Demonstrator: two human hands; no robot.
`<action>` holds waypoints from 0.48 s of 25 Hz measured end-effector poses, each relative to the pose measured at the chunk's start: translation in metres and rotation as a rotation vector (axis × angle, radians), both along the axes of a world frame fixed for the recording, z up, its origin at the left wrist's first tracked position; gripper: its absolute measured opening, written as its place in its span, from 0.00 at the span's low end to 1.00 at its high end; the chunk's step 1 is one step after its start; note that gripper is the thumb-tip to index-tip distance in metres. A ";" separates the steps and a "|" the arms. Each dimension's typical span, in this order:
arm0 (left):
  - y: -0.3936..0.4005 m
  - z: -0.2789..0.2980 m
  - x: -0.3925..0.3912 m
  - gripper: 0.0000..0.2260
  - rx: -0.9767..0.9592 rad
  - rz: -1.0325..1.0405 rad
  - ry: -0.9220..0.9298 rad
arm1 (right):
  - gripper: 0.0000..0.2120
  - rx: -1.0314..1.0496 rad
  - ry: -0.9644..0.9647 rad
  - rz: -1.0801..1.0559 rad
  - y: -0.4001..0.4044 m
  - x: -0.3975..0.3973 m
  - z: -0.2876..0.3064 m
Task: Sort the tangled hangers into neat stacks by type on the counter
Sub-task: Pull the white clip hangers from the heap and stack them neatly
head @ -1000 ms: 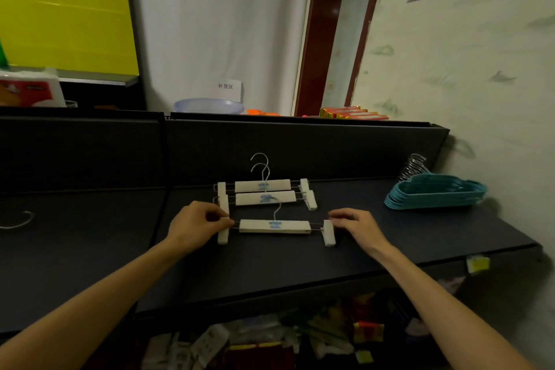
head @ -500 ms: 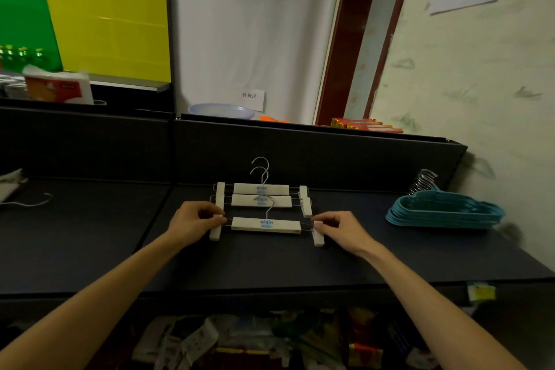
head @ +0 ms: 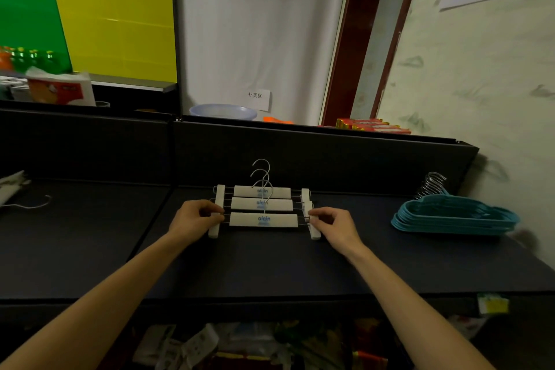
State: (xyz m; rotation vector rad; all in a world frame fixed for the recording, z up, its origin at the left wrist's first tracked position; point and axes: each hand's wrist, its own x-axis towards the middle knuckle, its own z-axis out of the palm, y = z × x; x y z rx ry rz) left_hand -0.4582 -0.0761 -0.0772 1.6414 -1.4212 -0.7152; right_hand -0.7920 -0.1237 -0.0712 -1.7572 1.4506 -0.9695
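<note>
Both forearms reach forward over the near edge of the dark counter (head: 270,264). The left hand (head: 192,221) pinches the left clip of the nearest white clip hanger (head: 263,219), and the right hand (head: 333,225) pinches its right clip. Just behind it lie two more white clip hangers (head: 262,198), hooks pointing away. Bare counter lies to either side. At the far right sits a stack of teal hangers (head: 453,215) near the wall.
</note>
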 end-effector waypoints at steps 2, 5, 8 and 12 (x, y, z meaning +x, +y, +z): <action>-0.003 0.000 -0.001 0.06 -0.013 0.026 -0.002 | 0.11 -0.010 -0.008 -0.024 -0.001 0.003 -0.002; -0.003 -0.001 -0.003 0.06 -0.045 0.047 -0.049 | 0.12 -0.023 0.001 -0.064 -0.002 0.006 -0.002; 0.003 -0.004 0.000 0.13 -0.144 0.051 -0.276 | 0.17 -0.145 0.163 -0.123 0.002 0.013 0.001; 0.010 0.009 0.024 0.26 -0.143 0.114 -0.591 | 0.24 -0.506 0.541 -0.095 0.019 0.051 0.010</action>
